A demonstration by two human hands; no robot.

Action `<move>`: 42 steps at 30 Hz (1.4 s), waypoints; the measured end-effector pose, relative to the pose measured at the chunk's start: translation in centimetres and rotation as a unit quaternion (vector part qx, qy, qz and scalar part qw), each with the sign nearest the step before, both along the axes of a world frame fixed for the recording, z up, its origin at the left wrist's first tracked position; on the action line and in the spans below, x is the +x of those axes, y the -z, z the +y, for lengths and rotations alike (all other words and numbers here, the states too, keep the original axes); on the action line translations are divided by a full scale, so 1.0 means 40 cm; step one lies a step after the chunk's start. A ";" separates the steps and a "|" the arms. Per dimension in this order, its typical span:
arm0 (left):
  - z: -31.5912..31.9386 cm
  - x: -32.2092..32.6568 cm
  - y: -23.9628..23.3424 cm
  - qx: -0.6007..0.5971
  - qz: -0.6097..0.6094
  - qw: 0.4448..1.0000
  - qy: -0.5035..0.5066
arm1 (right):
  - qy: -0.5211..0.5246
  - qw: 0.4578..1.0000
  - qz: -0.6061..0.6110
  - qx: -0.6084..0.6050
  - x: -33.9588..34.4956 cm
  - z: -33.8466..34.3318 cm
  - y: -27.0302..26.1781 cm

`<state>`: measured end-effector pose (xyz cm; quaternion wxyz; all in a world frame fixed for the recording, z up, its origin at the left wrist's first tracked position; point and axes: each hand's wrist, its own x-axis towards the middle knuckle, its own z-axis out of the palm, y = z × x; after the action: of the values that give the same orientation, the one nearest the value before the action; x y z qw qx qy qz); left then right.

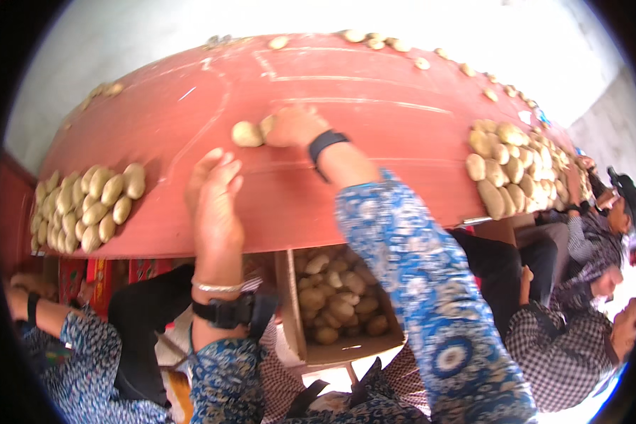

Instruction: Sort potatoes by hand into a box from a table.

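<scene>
My right hand (294,126) rests over the middle of a red tabletop (275,185), its fingers around a potato (266,127) that shows only in part. Left of it, a second potato (247,134) lies on the red surface, close against the first. My left hand (215,183) is raised above the table's near part, palm turned inward, fingers apart and holding nothing. Below the table's near edge, a cardboard box (291,307) contains many potatoes (342,307).
Potato piles sit at the table's left (95,196) and right (514,164). Single potatoes (376,42) line the far edge by the wall. Seated people (567,339) are at the right; another person's arm (47,320) is at lower left.
</scene>
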<state>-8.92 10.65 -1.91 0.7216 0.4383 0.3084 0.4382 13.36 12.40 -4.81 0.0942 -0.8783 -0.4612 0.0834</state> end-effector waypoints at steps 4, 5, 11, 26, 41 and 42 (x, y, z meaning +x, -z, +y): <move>0.015 -0.032 -0.019 0.001 0.036 0.999 0.000 | 0.002 0.993 0.120 -0.005 -0.034 -0.005 -0.082; 0.009 -0.026 -0.022 0.003 0.033 0.999 0.007 | -0.020 0.983 0.180 -0.033 -0.021 -0.022 -0.099; 0.012 -0.019 0.002 0.005 0.041 0.999 0.024 | -0.013 0.988 0.153 -0.002 -0.072 -0.146 -0.083; 0.020 0.036 0.005 0.077 0.132 0.988 0.029 | -0.100 0.990 0.086 0.050 -0.224 -0.502 -0.059; 0.134 0.161 0.138 0.497 0.462 0.734 0.026 | -0.257 0.958 -0.068 0.111 -0.266 -0.667 -0.039; 0.142 0.170 0.136 0.532 0.467 0.706 0.000 | -0.263 0.952 -0.098 0.123 -0.258 -0.673 -0.036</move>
<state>-2.12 16.33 -7.35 0.1326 0.8980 0.3223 0.2688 3.03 -14.50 -3.37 0.1301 -0.7112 -0.6898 -0.0386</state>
